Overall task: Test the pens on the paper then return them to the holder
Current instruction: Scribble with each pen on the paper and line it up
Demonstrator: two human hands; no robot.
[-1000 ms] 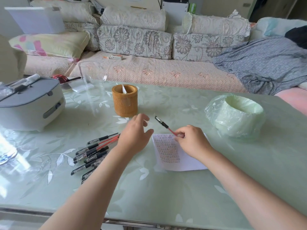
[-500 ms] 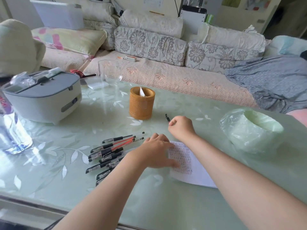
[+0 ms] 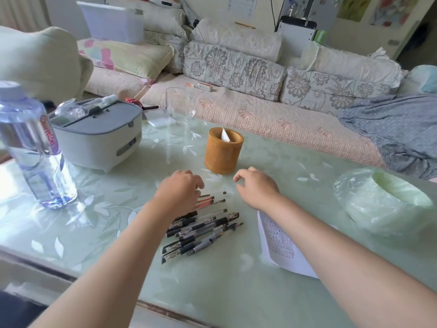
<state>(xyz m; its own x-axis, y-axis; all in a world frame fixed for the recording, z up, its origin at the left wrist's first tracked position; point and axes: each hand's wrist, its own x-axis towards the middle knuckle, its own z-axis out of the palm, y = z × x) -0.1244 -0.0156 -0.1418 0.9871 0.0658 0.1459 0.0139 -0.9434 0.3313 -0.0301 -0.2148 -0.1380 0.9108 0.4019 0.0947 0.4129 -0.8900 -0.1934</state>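
Toward the near edge of the table (image 3: 94, 245) lay the paper (image 3: 281, 247), with the pens (image 3: 203, 229) heaped just left of it. Your left hand (image 3: 179, 191) curled over the red ones at the pile's far end; whether it pinched one, I could not tell. Singling out one barrel would likely have served best. Your right hand (image 3: 257, 188) hung loose and empty just short of the holder (image 3: 223, 151).

Pens (image 3: 203, 230) under left hand (image 3: 179, 192); right hand (image 3: 257, 188) curled near holder (image 3: 223, 151).

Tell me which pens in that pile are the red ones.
The two red pens near the pile's far end, at the fingertips of the left hand; the black-gripped pens lie nearer the camera.
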